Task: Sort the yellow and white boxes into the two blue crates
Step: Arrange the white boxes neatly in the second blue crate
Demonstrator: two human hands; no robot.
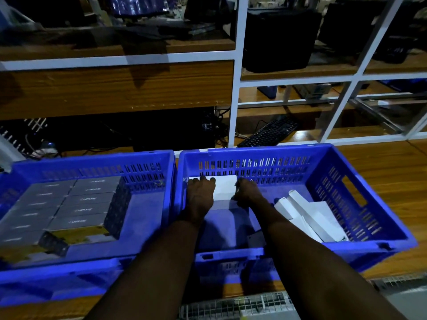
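Both hands grip one white box (225, 188) in the far left corner of the right crate (360, 162). The left hand (199, 195) lies on top with its fingers hooked over the far edge; the right hand (248, 192) curls round the box's right end. The box lies flat, its long side seemingly along the crate's far wall. Loose white boxes (307, 215) lie tumbled in the crate's right half. The left crate (92, 168), touching it, holds stacked boxes (80, 199). A keyboard (270, 132) sits behind it.
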